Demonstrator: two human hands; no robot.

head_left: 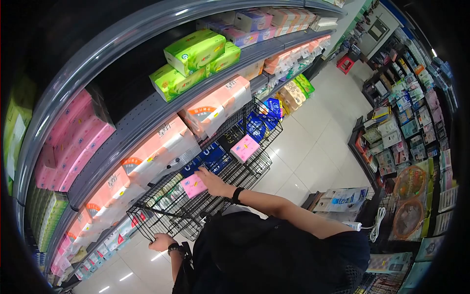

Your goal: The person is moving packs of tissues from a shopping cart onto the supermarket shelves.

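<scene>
My right hand, with a black band at the wrist, holds a pink tissue pack over a black wire basket rack. Another pink pack lies farther along the rack, near dark blue packs and a black pack. At the near left corner of the rack, my left hand has its fingers wrapped round the wire rim. A dark bracelet is on that wrist.
Shelves on the left hold green tissue packs, pink packs and large peach packs. Tiled floor runs along the aisle. A red stool stands far off, and display racks line the right.
</scene>
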